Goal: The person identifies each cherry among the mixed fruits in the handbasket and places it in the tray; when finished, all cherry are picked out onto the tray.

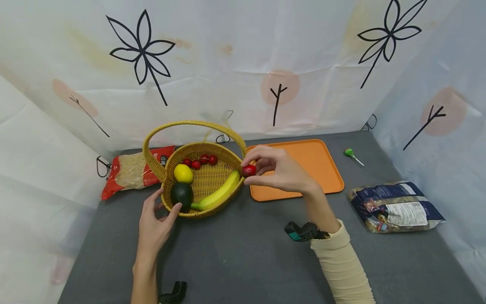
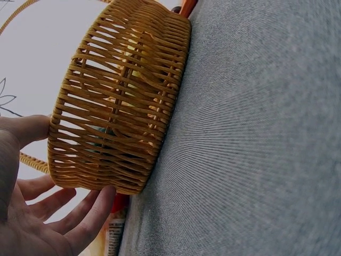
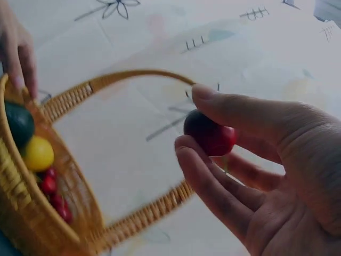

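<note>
A yellow wicker basket with a tall handle stands left of centre. Inside it lie a banana, a yellow lemon, a dark green avocado and several red cherries. My left hand holds the basket's near left side; in the left wrist view its thumb is at the rim and its fingers rest along the outer wall. Over the basket's right edge, my right hand pinches a dark red round fruit, plum-like, between thumb and fingertips.
An orange tray lies right of the basket, partly behind my right hand. Farther right are a green lollipop and a dark blue food bag. A red bag of pale food lies behind the basket's left side. Patterned cloth walls surround the table.
</note>
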A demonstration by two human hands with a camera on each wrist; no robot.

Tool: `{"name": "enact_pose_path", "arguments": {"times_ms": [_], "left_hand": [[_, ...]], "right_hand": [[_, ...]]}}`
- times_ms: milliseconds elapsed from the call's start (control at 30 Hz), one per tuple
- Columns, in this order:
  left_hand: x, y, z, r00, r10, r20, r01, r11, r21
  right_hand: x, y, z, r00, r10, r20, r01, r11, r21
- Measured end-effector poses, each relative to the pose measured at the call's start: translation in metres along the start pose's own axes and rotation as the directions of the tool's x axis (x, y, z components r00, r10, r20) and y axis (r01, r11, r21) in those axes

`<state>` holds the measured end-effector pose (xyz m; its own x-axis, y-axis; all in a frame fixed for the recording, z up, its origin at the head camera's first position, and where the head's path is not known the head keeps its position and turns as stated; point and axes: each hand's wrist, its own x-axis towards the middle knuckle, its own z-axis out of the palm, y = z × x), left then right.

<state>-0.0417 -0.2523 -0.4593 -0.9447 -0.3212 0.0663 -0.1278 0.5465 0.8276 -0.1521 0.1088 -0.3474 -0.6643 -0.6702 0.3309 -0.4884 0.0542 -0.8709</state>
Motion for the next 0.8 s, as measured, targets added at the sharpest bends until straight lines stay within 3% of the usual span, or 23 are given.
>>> {"name": "enact_pose_path", "arguments": {"times_ms": [167, 400, 600, 800], "left_hand": [[0.0, 0.0, 0.0, 1.0, 0.0, 0.004, 0.0, 1.0, -0.002], [-0.001, 0.0, 0.0, 1.0, 0.0, -0.002, 0.0, 1.0, 0.005], [-0.001, 0.0, 0.0, 1.0, -0.002, 0.0, 0.002, 1.0, 0.001], [0.0, -0.001, 0.0, 1.0, 0.004, -0.001, -0.004, 1.0, -0.001]], "right_hand": [[-0.013, 0.022, -0.025, 0.987, 0.056, -0.148, -0.07, 0.993, -0.094], [-0.017, 0.069, -0.039, 0.933, 0.199, -0.3, -0.264, 0.944, -0.196], [-0.018, 0.108, -0.042, 0.904, 0.302, -0.302, -0.374, 0.901, -0.219], [-0.016, 0.142, -0.047, 0.894, 0.368, -0.257, -0.432, 0.86, -0.271]]}}
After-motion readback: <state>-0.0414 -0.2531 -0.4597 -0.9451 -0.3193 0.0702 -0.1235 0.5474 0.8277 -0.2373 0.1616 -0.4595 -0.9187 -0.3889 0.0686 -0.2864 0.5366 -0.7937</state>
